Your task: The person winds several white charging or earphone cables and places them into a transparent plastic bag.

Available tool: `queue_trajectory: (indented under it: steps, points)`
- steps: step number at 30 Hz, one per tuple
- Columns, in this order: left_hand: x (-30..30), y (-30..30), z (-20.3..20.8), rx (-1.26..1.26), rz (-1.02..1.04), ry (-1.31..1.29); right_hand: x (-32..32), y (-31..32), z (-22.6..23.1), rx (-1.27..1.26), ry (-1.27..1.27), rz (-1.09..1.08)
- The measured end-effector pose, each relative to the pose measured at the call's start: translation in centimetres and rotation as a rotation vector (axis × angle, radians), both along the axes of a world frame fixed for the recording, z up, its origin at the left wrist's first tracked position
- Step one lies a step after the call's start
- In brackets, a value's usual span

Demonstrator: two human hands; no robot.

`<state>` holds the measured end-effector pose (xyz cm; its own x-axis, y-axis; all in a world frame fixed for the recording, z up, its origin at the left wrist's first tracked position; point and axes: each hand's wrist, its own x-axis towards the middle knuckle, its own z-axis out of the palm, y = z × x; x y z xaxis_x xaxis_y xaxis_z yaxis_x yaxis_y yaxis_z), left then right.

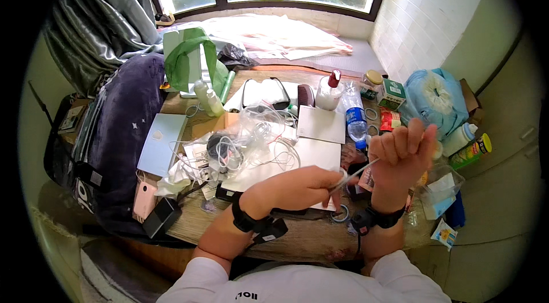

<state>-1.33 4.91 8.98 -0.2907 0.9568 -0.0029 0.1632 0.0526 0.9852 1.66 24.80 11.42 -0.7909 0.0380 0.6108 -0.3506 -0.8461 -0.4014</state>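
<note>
My left hand (306,185) is closed, its fingertips pinching a thin white cable (360,173). A short stretch of that cable slants up to my right hand (403,148), which is raised above the table's right side with its fingers curled round the other end. Both wrists wear black bands. Just below my left fingertips lies a pair of scissors (339,214) with pale blue-grey handles, partly hidden. To the left of my left hand, a heap of white cables (231,151) and clear plastic bags covers the middle of the table.
A white notebook (321,124) and a water bottle (357,123) lie beyond my hands. Farther back stands a pump bottle (329,92). At the left are a light blue box (161,143), a pink phone (145,199) and a black box (162,217). A blue bag (437,100) sits far right.
</note>
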Motion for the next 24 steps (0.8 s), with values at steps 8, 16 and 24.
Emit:
queue_trajectory:
  steps: [8, 16, 24]
  points:
    - [-1.1, -1.5, -2.1, 0.756, -0.016, -0.711, -1.0, -1.6, -0.5, 0.06, 0.036, -0.012]
    - [-1.3, -2.3, 0.7, 1.112, 0.318, -0.71, -0.1, -3.7, -0.5, 0.969, -0.159, -0.378]
    - [-2.0, -1.6, -0.4, 0.759, 0.644, -0.254, 1.2, -5.0, 0.6, 1.307, -0.171, -0.417]
